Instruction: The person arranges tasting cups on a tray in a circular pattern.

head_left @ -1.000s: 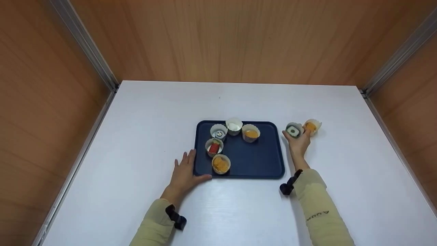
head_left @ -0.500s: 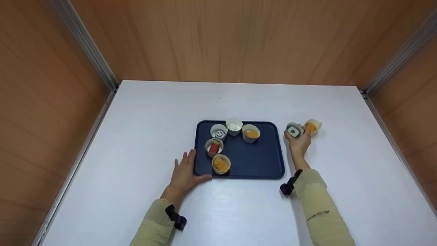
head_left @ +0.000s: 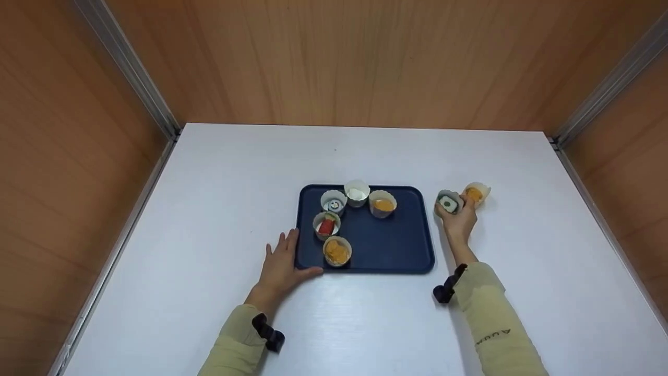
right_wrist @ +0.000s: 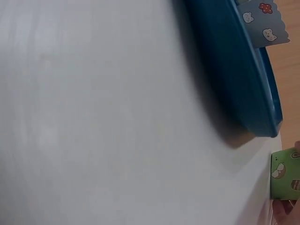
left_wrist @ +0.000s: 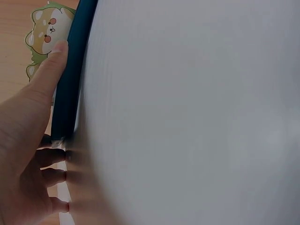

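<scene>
In the head view, my right hand (head_left: 459, 222) grips a paper cup (head_left: 437, 209) just off the tray's right side. Inside that cup is a white, squarish piece with a dark green centre (head_left: 449, 203). The right wrist view catches the cup's green printed side (right_wrist: 283, 178) at the edge, with fingertips at its base. My left hand (head_left: 279, 266) lies at the near left corner of the dark blue tray (head_left: 389, 240). Its fingers are spread along the left edge, and the thumb (left_wrist: 54, 63) touches the near rim.
Against my right fingers, a pale paper cup (head_left: 482, 188) with orange contents leans on the white table (head_left: 522, 235). Several more paper cups stand on the tray: two with orange contents, one with a red piece (head_left: 326, 226), one with a grey-white piece (head_left: 334, 204), one pale inside (head_left: 357, 192).
My right hand and the cup in it have shifted slightly nearer, and the right forearm has moved a little to the right. The left hand and tray stay put.
</scene>
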{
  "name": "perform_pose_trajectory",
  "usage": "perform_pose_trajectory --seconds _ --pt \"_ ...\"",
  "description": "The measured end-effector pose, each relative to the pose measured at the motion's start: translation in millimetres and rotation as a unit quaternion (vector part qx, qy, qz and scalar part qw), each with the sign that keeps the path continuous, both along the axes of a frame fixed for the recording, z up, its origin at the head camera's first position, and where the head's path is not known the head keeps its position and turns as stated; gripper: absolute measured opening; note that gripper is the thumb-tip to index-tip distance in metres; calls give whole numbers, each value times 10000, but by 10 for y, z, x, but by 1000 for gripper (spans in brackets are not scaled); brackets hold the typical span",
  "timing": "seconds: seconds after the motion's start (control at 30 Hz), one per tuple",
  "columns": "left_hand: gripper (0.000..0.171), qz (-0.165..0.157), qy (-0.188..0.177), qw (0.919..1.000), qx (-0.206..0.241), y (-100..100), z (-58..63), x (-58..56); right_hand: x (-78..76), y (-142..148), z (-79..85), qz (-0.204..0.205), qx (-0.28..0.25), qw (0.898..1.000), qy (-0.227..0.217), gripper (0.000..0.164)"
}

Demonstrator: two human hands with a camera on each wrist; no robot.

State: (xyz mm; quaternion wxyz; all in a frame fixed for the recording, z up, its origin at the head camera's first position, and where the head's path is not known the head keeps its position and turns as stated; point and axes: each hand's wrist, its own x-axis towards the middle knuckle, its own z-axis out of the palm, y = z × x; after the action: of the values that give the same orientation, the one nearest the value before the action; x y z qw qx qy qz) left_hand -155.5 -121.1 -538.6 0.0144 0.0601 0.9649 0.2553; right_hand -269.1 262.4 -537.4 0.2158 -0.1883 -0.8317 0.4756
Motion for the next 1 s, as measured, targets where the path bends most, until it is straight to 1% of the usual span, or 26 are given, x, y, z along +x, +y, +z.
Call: perform_pose_trajectory --seconds 0.23,0.37,0.57,0.77,1.0 --pt "112 -38 79 10000 -12 -3 4 12 71 20 17 196 22 9998 -19 53" --pt "112 -34 53 10000 20 -2 3 13 125 23 52 409 65 9991 53 54" --pt "110 -73 204 9998 39 -4 13 20 217 15 115 710 132 9973 104 55" --pt "110 -60 131 9999 9 0 23 24 309 -17 154 930 56 9956 139 54" --pt "111 -64 63 10000 -9 1 32 19 400 -70 202 1155 164 9931 112 52"
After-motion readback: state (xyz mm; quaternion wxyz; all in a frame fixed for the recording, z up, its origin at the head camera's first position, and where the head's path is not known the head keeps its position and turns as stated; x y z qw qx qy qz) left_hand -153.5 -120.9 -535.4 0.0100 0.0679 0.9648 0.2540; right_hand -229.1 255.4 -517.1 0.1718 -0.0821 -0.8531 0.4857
